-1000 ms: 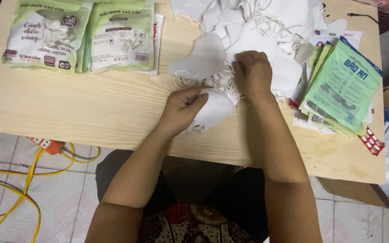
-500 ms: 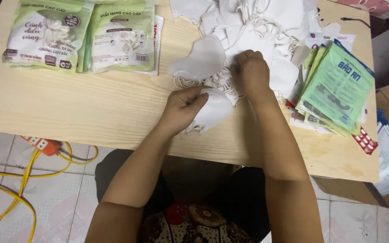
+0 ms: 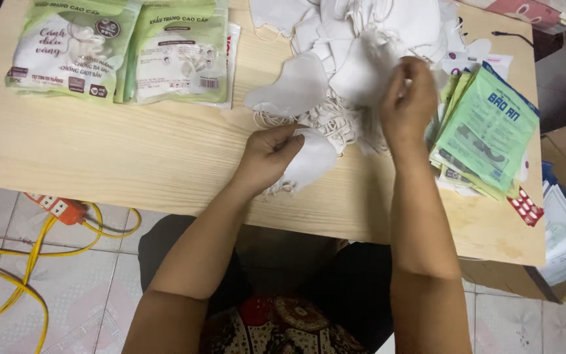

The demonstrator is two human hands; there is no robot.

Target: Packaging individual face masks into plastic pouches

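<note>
Head cam: L hand point(image 3: 266, 156) flat-ish on the wooden table point(image 3: 132, 151), fingers pinching a folded white mask point(image 3: 312, 160) at its edge, mask lying on the table near the front edge. R hand point(image 3: 409, 105) raised, fingers closed on another white mask point(image 3: 361, 69) lifted from the mask pile point(image 3: 361, 26) at the back centre. Ear loops tangled btwn the two hands. Green empty pouches point(image 3: 486, 128) stacked just right of R hand. Two filled green packs point(image 3: 122, 49) far left. Orange power strip point(image 3: 57, 208) w/ yellow cable on floor.
</note>
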